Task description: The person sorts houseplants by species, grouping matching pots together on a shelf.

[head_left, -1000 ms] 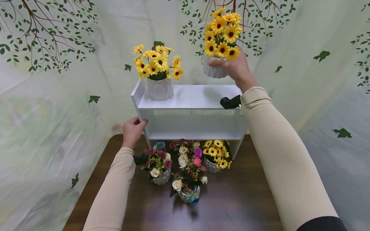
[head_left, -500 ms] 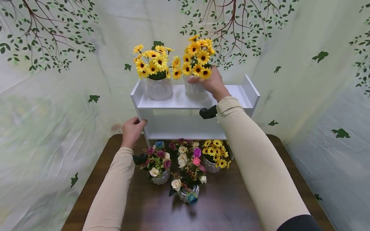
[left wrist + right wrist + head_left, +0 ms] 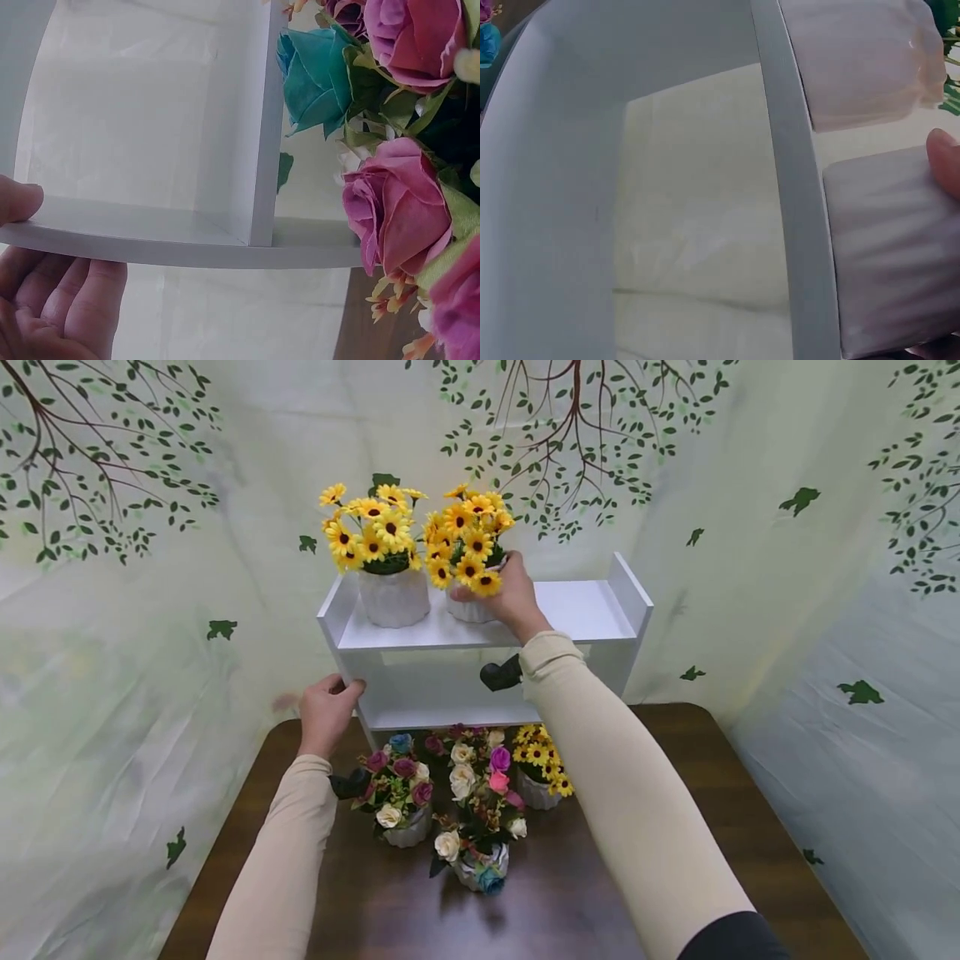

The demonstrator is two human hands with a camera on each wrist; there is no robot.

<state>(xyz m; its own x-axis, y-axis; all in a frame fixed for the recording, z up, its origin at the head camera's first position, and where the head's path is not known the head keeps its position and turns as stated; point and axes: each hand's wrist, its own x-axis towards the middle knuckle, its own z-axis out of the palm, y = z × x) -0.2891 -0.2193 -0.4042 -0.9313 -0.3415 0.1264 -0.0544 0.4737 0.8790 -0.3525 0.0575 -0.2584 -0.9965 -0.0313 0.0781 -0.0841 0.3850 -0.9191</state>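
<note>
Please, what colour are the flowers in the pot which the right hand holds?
The flowers are yellow with dark centres, seen best in the head view.

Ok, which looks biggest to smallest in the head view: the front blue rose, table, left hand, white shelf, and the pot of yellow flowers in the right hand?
1. Table, even partly covered
2. White shelf
3. Pot of yellow flowers in the right hand
4. Left hand
5. Front blue rose
</note>
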